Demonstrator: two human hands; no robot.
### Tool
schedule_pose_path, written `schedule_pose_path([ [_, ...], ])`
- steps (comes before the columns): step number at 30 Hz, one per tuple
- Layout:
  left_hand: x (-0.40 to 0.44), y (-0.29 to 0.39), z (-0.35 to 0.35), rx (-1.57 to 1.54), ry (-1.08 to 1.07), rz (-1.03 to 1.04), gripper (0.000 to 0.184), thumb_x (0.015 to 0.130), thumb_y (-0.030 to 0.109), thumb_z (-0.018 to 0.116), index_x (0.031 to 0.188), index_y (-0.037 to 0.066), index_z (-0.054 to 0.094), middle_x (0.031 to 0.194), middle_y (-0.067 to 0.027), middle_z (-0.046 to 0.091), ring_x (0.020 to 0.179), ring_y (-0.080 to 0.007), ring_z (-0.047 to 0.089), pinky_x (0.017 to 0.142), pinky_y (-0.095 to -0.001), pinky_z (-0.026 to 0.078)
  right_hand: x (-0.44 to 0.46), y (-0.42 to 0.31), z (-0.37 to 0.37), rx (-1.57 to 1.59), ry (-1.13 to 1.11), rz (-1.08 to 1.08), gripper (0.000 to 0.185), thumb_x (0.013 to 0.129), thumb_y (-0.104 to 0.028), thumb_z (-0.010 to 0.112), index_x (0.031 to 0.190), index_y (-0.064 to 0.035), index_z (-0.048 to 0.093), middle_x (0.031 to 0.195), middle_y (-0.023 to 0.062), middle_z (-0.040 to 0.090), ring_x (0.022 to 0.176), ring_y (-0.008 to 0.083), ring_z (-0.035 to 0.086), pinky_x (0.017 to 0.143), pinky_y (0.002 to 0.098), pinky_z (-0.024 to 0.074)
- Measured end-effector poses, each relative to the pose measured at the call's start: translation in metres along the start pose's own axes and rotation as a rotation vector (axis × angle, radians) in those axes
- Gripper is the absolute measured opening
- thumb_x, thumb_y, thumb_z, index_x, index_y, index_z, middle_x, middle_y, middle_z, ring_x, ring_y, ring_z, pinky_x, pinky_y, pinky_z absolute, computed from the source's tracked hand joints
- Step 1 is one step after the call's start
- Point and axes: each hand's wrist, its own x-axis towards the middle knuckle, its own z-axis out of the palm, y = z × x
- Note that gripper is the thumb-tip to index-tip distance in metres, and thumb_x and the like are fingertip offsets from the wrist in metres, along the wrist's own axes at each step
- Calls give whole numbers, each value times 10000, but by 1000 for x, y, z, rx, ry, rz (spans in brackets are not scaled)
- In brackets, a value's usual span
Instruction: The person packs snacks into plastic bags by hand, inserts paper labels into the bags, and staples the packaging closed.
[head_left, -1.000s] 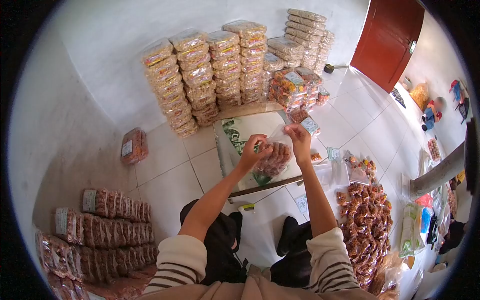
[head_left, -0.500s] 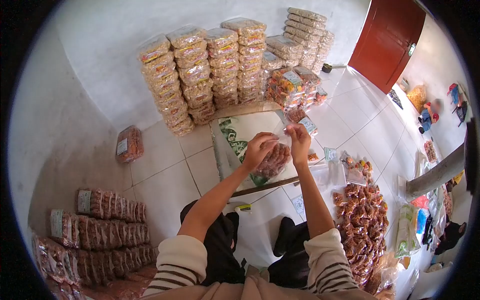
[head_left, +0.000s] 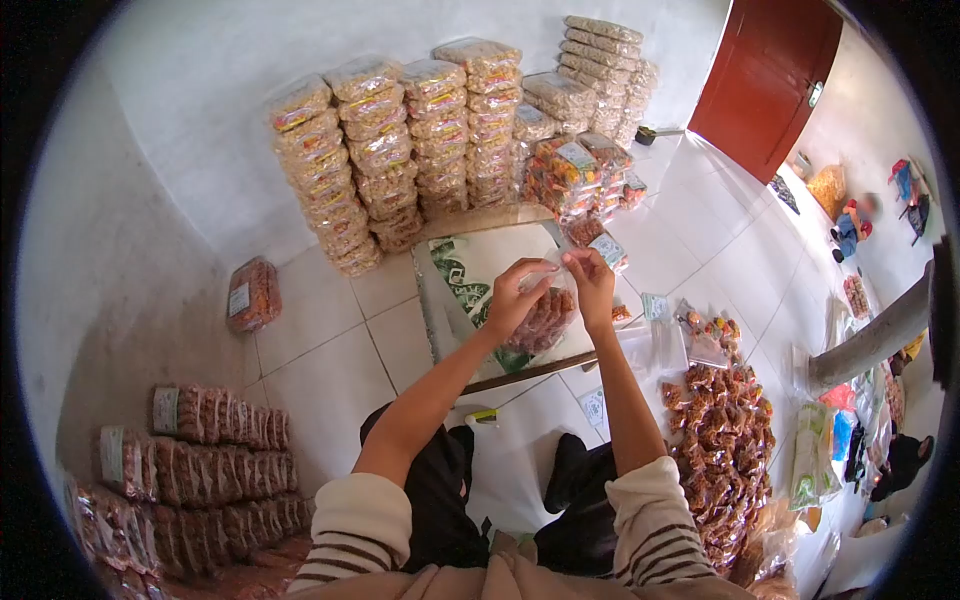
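The left grip (head_left: pixel 528 288) and right grip (head_left: pixel 578 268) pinch the top edge of a clear bag (head_left: pixel 545 315) of brown snacks (its filled part low, over the surface (head_left: pixel 500 245)). Nearby, just beyond the surface, lies a labelled pack (head_left: pixel 597 246).

One held bag (head_left: pixel 545 322) and one bench (head_left: pixel 510 250) are central; four tall stacks (head_left: pixel 378 145) stand at eleven o'clock, one lone pack (head_left: pixel 254 296) at nine, one door (head_left: pixel 765 85) at two.
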Motion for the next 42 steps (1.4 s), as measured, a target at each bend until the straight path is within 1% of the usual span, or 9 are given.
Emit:
schedule_pose_path([
  [6,9,-5,17,-18,157,-31,133,763,51,628,877,-14,607,878,-64,617,827,-123,566,756,-245,434,2,-1,-2,-17,-61,-28,159,775,-106,639,869,1,568,834,48,583,754,107,536,701,244,436],
  [11,10,-16,18,-10,203,-83,125,773,65,634,861,-20,607,825,-49,628,783,-88,559,741,-233,438,-19,18,-32,44,128,32,314,708,-166,711,942,-32,550,977,39,509,899,137,492,779,286,410],
  [15,13,-12,19,-61,239,-108,122,761,82,643,828,-16,620,799,-65,642,784,-119,589,770,-255,448,-32,29,-33,-287,-84,-55,327,669,-171,733,939,-94,565,962,26,513,903,180,485,798,325,407],
  [20,14,-8,19,-81,216,-70,106,769,62,630,838,-12,598,826,-53,629,814,-115,580,774,-250,441,-25,56,-31,-323,-87,-77,265,703,-166,698,924,-94,571,997,37,528,931,197,475,803,333,403],
  [23,14,-6,19,-116,172,-105,102,784,48,619,866,-3,585,859,-39,600,837,-97,553,784,-239,426,-17,57,-23,-134,10,-163,230,749,-161,664,939,-87,559,933,27,550,859,150,493,736,274,413],
  [25,14,-7,19,-116,165,-86,116,784,49,619,882,-1,580,865,-38,598,837,-96,552,784,-237,425,-19,34,-19,270,-88,222,190,794,-146,623,948,-68,542,847,7,558,766,93,495,667,216,403],
  [26,14,-8,19,-118,159,-73,132,785,50,620,899,2,575,872,-36,596,836,-96,552,785,-235,425,-20,26,-8,354,-6,157,218,820,-143,595,1005,-51,528,822,-6,551,689,55,476,616,185,386],
  [35,12,-22,17,-163,199,-75,191,770,43,638,793,45,449,783,5,551,766,-62,526,661,-178,415,-5,14,3,284,-1,91,185,819,-118,592,940,21,581,860,43,590,804,92,527,741,230,420],
  [42,13,-7,18,-133,164,-102,188,764,81,649,855,43,489,850,-15,546,826,-100,521,725,-213,402,-2,12,6,216,54,21,124,801,-90,610,862,18,612,832,40,586,756,94,524,697,222,421],
])
